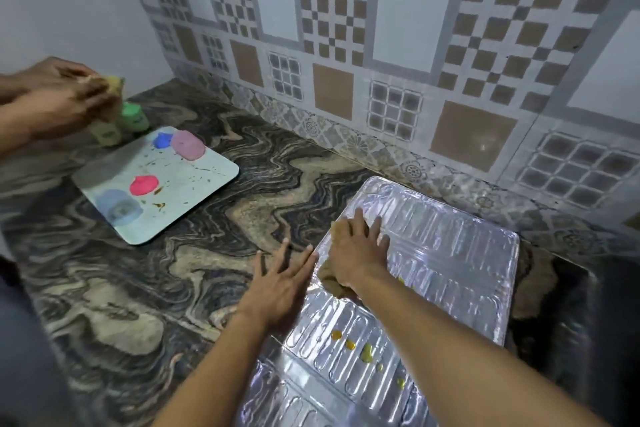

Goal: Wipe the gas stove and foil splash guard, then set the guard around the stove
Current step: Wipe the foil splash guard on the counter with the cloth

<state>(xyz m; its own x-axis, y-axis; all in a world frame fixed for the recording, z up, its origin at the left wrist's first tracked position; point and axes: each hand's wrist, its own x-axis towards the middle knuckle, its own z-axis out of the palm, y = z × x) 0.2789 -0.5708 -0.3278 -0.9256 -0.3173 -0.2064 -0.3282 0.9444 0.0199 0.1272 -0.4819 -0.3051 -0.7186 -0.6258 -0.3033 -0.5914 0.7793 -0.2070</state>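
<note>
The foil splash guard (433,274) lies flat on the marbled counter (207,218), folded panels stretching toward me. Yellow spots (367,352) dot its near panel. My right hand (356,250) presses a brown cloth (332,282) flat on the guard's left part, fingers spread over it. My left hand (284,284) rests open at the guard's left edge, palm down, fingers apart. No gas stove shows in this view.
A white tray (194,191) with pink, blue and red lids sits at the left of the counter. Another person's hands (65,97) hold a sponge-like thing over small green bottles (133,118) at the far left. Patterned wall tiles (381,45) rise behind.
</note>
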